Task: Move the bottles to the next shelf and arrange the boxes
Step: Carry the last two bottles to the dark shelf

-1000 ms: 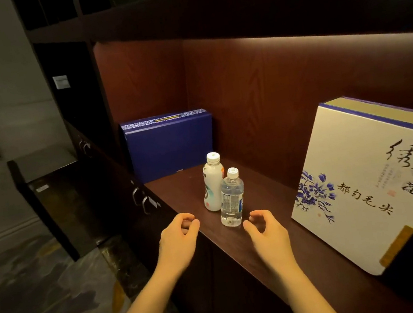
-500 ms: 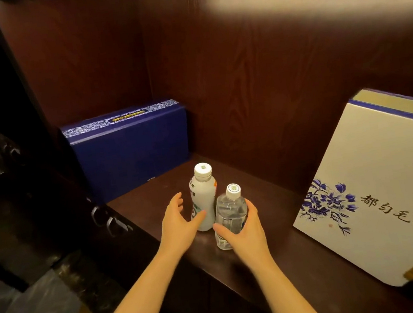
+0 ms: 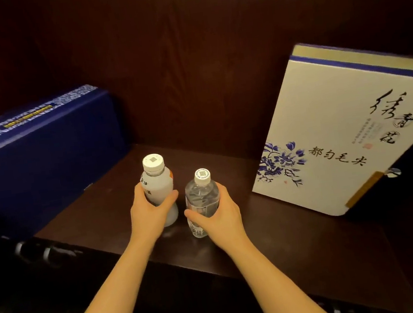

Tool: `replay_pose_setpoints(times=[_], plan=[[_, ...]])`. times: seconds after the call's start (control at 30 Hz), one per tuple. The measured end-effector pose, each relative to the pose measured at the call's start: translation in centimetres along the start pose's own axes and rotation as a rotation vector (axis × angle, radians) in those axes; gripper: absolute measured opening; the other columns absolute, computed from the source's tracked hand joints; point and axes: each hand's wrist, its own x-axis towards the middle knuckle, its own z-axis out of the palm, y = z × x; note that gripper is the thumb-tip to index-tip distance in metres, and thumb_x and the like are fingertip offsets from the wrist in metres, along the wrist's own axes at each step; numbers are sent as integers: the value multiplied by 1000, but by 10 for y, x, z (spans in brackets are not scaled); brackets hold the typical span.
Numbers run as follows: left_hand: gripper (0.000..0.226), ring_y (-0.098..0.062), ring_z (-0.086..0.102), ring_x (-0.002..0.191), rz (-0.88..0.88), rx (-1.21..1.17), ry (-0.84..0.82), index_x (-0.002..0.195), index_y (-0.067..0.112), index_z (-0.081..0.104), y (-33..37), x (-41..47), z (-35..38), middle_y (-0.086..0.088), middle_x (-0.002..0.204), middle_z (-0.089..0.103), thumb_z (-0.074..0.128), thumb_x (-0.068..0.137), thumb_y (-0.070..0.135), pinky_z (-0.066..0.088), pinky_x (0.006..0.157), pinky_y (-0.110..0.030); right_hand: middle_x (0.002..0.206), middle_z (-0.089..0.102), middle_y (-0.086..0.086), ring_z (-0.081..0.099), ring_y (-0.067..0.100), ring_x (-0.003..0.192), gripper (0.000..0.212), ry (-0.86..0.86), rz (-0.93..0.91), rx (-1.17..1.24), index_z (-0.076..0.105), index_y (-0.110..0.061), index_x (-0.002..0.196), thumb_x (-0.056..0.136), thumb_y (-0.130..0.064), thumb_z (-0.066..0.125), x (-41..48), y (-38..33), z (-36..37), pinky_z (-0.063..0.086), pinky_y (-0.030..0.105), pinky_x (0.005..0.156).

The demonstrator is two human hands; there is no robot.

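Note:
Two bottles stand upright side by side on the dark wooden shelf (image 3: 96, 214). My left hand (image 3: 149, 212) is wrapped around the white opaque bottle (image 3: 157, 181). Just right of it, my right hand (image 3: 219, 215) grips the clear water bottle (image 3: 201, 196). A dark blue box (image 3: 42, 163) stands on its edge at the shelf's left end. At the right, a white box with blue flowers and black calligraphy (image 3: 342, 126) leans back against the rear panel.
The shelf's dark wood back wall (image 3: 187, 66) rises close behind the bottles. Metal cabinet handles (image 3: 46, 251) show below the shelf's front edge at the left.
Both hands moved forward from the shelf's front edge and closed around the bottles. The view has come closer to the shelf.

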Motion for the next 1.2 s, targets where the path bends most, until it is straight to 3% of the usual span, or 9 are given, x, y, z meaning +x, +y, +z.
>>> replay_pose_setpoints(times=[0.1,0.23,0.37,0.67,0.93,1.03,1.13,1.2], plan=[[60,11,54,100,27,1,-8,119,43,49,-2,0,-3,28,111,57,85,71,40,47,84,-30,114,64,-26,58,-17,105,69,42,8,8,46,-55,118,69,-36,90,-7,0,-7,42,1,84],[68,-5,58,109,45,1,-51,126,31,55,-6,-9,-3,14,121,62,85,67,46,49,87,-32,105,66,-33,58,-19,102,64,103,49,38,50,-53,114,68,-36,91,-19,2,-20,42,-1,78],[69,2,59,105,77,-17,-100,122,37,57,4,-27,3,19,116,64,81,61,58,49,81,-25,108,62,-43,59,-18,103,61,140,40,45,51,-55,114,69,-39,90,-35,-2,-40,43,0,78],[67,4,61,105,217,-85,-225,122,38,58,49,-85,36,23,113,65,80,63,58,51,81,-22,111,68,-29,65,-6,104,58,245,-25,82,60,-45,120,68,-45,88,-83,-19,-116,51,7,78],[58,1,65,102,324,-167,-354,118,41,59,97,-171,75,21,113,67,82,67,52,53,79,-21,113,73,-14,70,5,105,62,366,-55,157,64,-35,124,67,-45,88,-155,-23,-195,59,38,89],[55,0,65,102,356,-186,-405,118,43,59,115,-213,93,20,113,68,82,68,52,52,75,-16,112,74,-13,71,7,104,63,419,-67,162,65,-34,124,67,-45,88,-193,-22,-230,59,39,90],[57,-2,66,104,367,-216,-450,121,38,59,128,-257,109,16,114,69,82,70,51,55,77,-20,110,75,-12,72,8,103,56,451,-95,165,66,-34,122,71,-42,87,-234,-22,-263,60,38,87],[54,-3,66,104,385,-237,-487,120,39,60,138,-289,119,15,114,69,82,71,50,56,78,-21,111,74,-16,71,5,104,52,473,-110,164,65,-40,121,73,-41,86,-264,-23,-286,60,29,85]])
